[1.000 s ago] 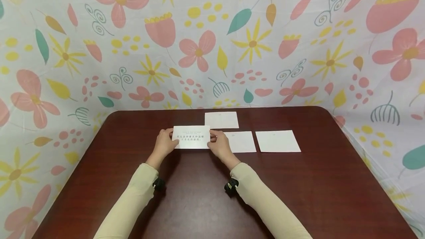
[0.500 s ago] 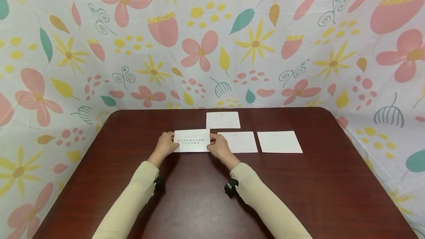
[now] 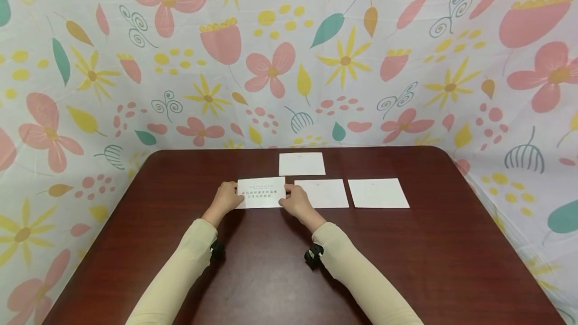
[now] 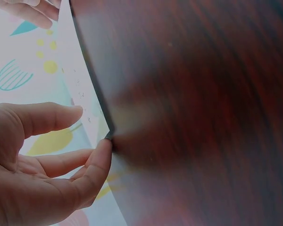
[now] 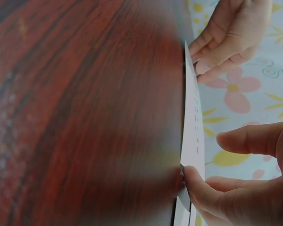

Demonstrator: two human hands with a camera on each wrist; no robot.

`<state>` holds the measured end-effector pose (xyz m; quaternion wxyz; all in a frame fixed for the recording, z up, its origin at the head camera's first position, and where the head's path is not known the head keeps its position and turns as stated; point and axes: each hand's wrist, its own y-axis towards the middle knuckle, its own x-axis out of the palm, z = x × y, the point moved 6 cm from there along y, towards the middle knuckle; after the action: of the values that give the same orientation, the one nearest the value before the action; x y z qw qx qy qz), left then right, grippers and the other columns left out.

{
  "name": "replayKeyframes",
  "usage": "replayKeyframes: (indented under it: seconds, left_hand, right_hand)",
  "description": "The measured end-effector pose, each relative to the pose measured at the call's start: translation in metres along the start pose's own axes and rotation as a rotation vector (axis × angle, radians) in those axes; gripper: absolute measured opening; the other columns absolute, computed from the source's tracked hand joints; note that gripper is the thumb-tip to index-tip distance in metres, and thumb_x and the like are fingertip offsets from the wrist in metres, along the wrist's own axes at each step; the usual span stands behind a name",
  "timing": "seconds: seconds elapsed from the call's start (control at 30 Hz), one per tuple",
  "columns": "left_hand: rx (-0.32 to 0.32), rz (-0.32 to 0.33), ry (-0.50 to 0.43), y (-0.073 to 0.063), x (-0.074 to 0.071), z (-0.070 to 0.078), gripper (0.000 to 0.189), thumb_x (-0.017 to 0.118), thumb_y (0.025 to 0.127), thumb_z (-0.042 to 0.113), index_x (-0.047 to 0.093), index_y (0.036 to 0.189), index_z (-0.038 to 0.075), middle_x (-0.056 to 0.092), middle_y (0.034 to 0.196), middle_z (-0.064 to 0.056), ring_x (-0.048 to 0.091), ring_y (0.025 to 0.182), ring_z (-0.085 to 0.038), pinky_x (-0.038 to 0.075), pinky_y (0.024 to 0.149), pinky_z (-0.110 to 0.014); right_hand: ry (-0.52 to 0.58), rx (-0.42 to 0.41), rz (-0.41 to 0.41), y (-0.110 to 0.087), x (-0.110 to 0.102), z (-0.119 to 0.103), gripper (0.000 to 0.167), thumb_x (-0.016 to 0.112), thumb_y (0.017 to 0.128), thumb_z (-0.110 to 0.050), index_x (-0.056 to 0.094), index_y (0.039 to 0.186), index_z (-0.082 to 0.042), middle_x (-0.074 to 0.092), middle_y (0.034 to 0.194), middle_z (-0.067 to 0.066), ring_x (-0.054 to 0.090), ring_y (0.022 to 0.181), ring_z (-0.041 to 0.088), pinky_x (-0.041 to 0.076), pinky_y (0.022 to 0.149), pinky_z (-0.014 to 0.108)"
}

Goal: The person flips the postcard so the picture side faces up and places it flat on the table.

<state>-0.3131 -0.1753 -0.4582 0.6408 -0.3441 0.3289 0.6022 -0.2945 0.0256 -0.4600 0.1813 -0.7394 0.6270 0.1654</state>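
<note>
A white card [image 3: 261, 192] printed with lines of Chinese characters and smaller text above sits low over the dark wooden table, left of the middle. My left hand [image 3: 226, 197] holds its left side, fingers curled at the edge. At the opposite side, my right hand [image 3: 298, 201] has curled fingertips on the card's edge. The right wrist view shows that hand's thumb [image 5: 247, 140] a little apart from the card's face. A dark line runs beneath the near edge of the card [image 4: 87, 94] in the left wrist view. The fingertips behind the card are hidden.
Three paler cards lie flat on the table [image 3: 271, 275]: one at the back [image 3: 301, 164], one beside the right hand [image 3: 329, 194] and one farther right [image 3: 378, 193]. A flower-patterned cloth [image 3: 271, 114] hangs behind the table and along its sides.
Both hands have brought the printed card slightly down and nearer in the head view, level with the row of cards to its right. Those other cards stay where they were.
</note>
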Motion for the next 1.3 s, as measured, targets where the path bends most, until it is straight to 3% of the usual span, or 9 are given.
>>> replayKeyframes:
  seconds: [0.17,0.33,0.53,0.67,0.8,0.97,1.3]
  left_hand:
    - [-0.005,-0.011,-0.004,0.0,0.0,0.001,0.005,0.056,0.077,0.0,0.055,0.077,-0.004,0.049,0.077,-0.013,0.04,0.072,-0.025,0.032,0.061,-0.03]
    - [-0.007,-0.021,-0.01,-0.002,0.0,0.0,0.022,0.057,0.08,0.001,0.063,0.097,-0.011,0.058,0.107,-0.025,0.045,0.085,-0.03,0.039,0.07,-0.036]
    - [0.004,-0.019,-0.01,-0.003,0.0,0.002,0.023,0.057,0.08,0.002,0.062,0.098,-0.012,0.058,0.108,-0.028,0.046,0.087,-0.033,0.04,0.073,-0.04]
    - [-0.012,-0.01,-0.007,-0.006,-0.001,0.004,0.037,0.058,0.082,0.005,0.058,0.113,-0.016,0.054,0.114,-0.033,0.051,0.097,-0.041,0.043,0.082,-0.047]
    - [-0.031,0.024,-0.033,-0.009,0.0,0.009,0.048,0.061,0.084,0.009,0.052,0.125,-0.016,0.05,0.118,-0.037,0.046,0.109,-0.052,0.042,0.091,-0.054]
    - [-0.019,0.074,-0.144,-0.014,0.006,0.023,0.049,0.06,0.084,0.01,0.053,0.126,-0.013,0.051,0.115,-0.033,0.045,0.11,-0.05,0.043,0.089,-0.052]
    - [0.106,0.117,-0.347,-0.023,0.017,0.068,0.04,0.058,0.088,0.006,0.055,0.124,-0.011,0.059,0.106,-0.023,0.058,0.099,-0.037,0.049,0.084,-0.046]
  right_hand:
    - [-0.026,-0.007,0.0,-0.001,0.001,0.0,0.059,0.06,0.077,0.004,0.045,0.133,0.016,0.059,0.115,0.027,0.059,0.096,0.03,0.049,0.07,0.029]
    - [-0.05,-0.006,-0.019,-0.002,0.004,0.001,0.059,0.061,0.08,0.002,0.044,0.134,0.016,0.055,0.123,0.03,0.055,0.111,0.037,0.05,0.078,0.036]
    - [-0.067,-0.007,-0.018,-0.003,0.003,-0.001,0.057,0.061,0.08,0.001,0.045,0.133,0.016,0.056,0.122,0.03,0.056,0.11,0.037,0.051,0.079,0.038]
    - [-0.055,-0.027,-0.014,-0.003,0.003,-0.002,0.058,0.062,0.079,0.001,0.046,0.132,0.016,0.057,0.121,0.03,0.058,0.107,0.036,0.051,0.08,0.038]
    - [-0.048,-0.043,-0.019,-0.005,0.0,-0.001,0.056,0.063,0.081,0.0,0.047,0.133,0.014,0.055,0.123,0.029,0.057,0.108,0.037,0.05,0.085,0.04]
    - [-0.037,-0.04,-0.006,-0.009,-0.009,0.004,0.05,0.062,0.088,-0.004,0.048,0.133,0.01,0.055,0.125,0.026,0.057,0.11,0.037,0.051,0.088,0.042]
    - [0.003,-0.089,0.062,-0.014,-0.036,0.007,0.042,0.058,0.093,-0.007,0.051,0.131,0.009,0.058,0.122,0.025,0.059,0.109,0.038,0.053,0.083,0.042]
